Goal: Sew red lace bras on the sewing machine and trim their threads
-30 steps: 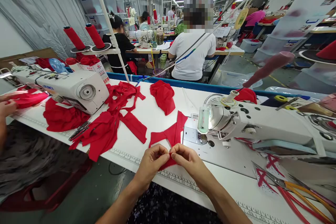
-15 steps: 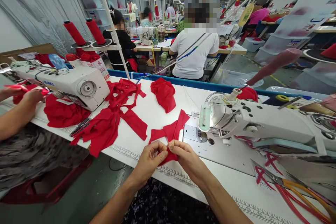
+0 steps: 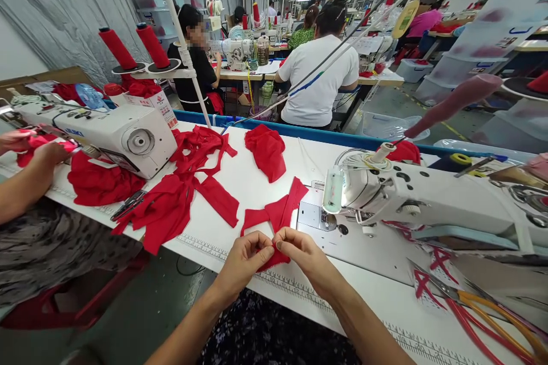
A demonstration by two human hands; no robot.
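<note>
Both my hands meet at the table's front edge, pinching a piece of red fabric (image 3: 280, 214) between thumbs and fingertips. My left hand (image 3: 245, 262) is closed on its left side; my right hand (image 3: 303, 251) is closed just beside it. The fabric spreads away from me beyond my fingers, one strip reaching the sewing machine's metal plate (image 3: 311, 215). Part of it is hidden under my hands. The white sewing machine (image 3: 411, 197) stands to the right, its needle area a short way from my right hand.
Red fabric scraps (image 3: 171, 205) lie left, another red piece (image 3: 265, 151) behind. Orange-handled scissors (image 3: 479, 299) rest at the right. A second sewing machine (image 3: 111, 131) stands left, where a co-worker's hands (image 3: 47, 162) hold red cloth. Thread cones (image 3: 117, 48) rise behind it; more people sit ahead.
My hands stay almost in place, still pinching the red fabric. The co-worker's hands at the left have shifted slightly with their cloth. The view has moved a little.
</note>
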